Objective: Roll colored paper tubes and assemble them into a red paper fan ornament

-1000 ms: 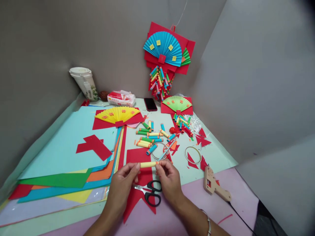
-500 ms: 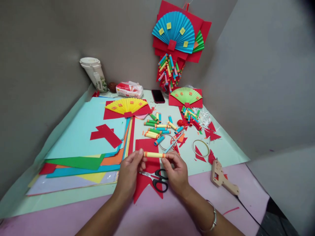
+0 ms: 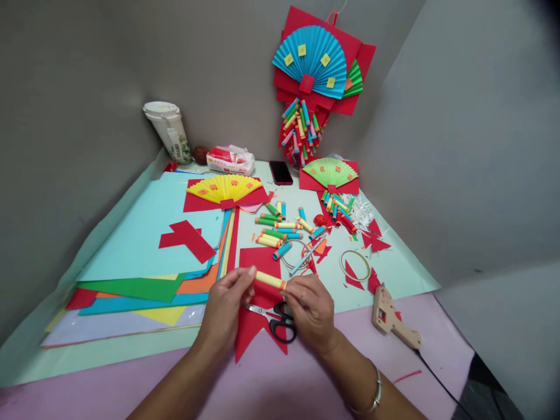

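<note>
Currently, left hand (image 3: pixel 228 298) fingers pinch one end of a yellow paper tube (image 3: pixel 269 280); right hand (image 3: pixel 312 306) fingers close on its orange-banded end. Tube sits between hands, over red notched paper (image 3: pixel 259 258). Clock from tube: black-handled scissors (image 3: pixel 284 331) near at 6, loose colored tubes (image 3: pixel 273 234) at 12, yellow fan (image 3: pixel 227 188) at 11, pale-green fan (image 3: pixel 331 173) at 1, paper stack (image 3: pixel 144 227) at 10, glue gun (image 3: pixel 396 321) between 3 and 4.

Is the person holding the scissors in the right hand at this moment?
No, the left hand and right hand hold a yellow paper roll, while the scissors lie on the red paper.
</note>
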### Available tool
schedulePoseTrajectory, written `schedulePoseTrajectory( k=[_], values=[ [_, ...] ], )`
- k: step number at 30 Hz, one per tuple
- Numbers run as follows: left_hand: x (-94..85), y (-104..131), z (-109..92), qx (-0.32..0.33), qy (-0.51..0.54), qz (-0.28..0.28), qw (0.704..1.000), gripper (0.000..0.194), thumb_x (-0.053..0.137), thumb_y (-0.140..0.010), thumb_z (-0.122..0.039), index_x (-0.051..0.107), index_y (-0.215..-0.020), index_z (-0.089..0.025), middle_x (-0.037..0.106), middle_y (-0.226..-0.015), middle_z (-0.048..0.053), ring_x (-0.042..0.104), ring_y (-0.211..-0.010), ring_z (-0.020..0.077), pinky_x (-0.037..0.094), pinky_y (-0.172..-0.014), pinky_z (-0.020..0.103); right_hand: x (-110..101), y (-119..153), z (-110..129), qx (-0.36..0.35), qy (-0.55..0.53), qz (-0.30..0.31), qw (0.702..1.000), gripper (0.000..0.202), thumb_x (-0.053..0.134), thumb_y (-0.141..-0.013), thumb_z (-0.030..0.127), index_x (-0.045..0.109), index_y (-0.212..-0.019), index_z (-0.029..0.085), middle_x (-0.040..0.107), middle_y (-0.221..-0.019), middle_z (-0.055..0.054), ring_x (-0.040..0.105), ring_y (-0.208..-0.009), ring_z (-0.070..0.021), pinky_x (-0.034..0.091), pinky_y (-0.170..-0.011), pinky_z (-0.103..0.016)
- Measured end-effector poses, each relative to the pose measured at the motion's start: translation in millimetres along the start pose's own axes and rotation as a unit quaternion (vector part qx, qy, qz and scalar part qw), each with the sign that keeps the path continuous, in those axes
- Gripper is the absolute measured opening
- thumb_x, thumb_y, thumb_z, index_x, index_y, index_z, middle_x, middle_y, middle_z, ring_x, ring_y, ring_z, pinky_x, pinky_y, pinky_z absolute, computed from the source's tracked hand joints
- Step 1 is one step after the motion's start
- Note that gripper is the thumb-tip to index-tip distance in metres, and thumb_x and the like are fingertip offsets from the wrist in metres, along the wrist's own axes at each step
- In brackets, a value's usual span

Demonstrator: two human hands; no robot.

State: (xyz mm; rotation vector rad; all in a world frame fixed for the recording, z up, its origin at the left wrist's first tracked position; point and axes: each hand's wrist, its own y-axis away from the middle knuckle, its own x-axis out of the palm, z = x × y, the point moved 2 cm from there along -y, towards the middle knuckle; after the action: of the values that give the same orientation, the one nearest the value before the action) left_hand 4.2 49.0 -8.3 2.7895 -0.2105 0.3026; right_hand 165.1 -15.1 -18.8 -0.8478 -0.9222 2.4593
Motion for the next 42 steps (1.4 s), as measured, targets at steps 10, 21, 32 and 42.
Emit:
schedulePoseTrajectory(
  k=[10,21,32,42],
  values=[
    [0.7,-3,2,-0.041,0.089,-0.028,0.995,0.021,0.081,-0.064,-0.029,0.067,-0.069,-0.014,0.051,-0.066,-0.003,0.039,-0.057,0.0084,0.033,-0.052,0.021,-2,-6,10,-0.049,0.042,0.016,0.998,0.016,0.06,-0.09,0.014,0.069,-0.097,0.024,0.068,-0.081,-0.005,0.061,-0.07,-0.0178,0.052,-0.064,-0.033],
    [2.5,1,-1,-0.026,0.043,0.003,0.999,0.029,0.076,-0.072,-0.039,0.061,-0.065,-0.016,0.049,-0.058,-0.004,0.037,-0.054,0.0094,0.032,-0.052,0.021,4,-3,9,0.017,-0.022,-0.035,0.999,0.015,0.063,-0.085,0.011,0.063,-0.093,0.023,0.062,-0.082,-0.003,0.06,-0.073,-0.0163,0.052,-0.063,-0.029],
    [-3.4,-2,-1,-0.016,0.024,-0.015,0.999,0.036,0.071,-0.075,-0.051,0.066,-0.074,-0.016,0.055,-0.058,-0.002,0.042,-0.054,0.0111,0.034,-0.052,0.022,1,-14,-6,0.222,-0.092,-0.058,0.969,0.016,0.058,-0.09,0.032,0.06,-0.078,0.021,0.058,-0.082,-0.003,0.056,-0.074,-0.016,0.048,-0.064,-0.027],
    [3.8,3,3,0.043,-0.128,0.019,0.991,0.024,0.066,-0.077,-0.043,0.066,-0.081,-0.02,0.059,-0.065,-0.002,0.051,-0.059,0.0149,0.041,-0.059,0.025,2,-91,-49,0.311,-0.062,0.011,0.948,0.028,0.059,-0.083,0.047,0.06,-0.082,0.019,0.062,-0.072,0.0,0.058,-0.065,-0.0159,0.045,-0.059,-0.027]
  ],
)
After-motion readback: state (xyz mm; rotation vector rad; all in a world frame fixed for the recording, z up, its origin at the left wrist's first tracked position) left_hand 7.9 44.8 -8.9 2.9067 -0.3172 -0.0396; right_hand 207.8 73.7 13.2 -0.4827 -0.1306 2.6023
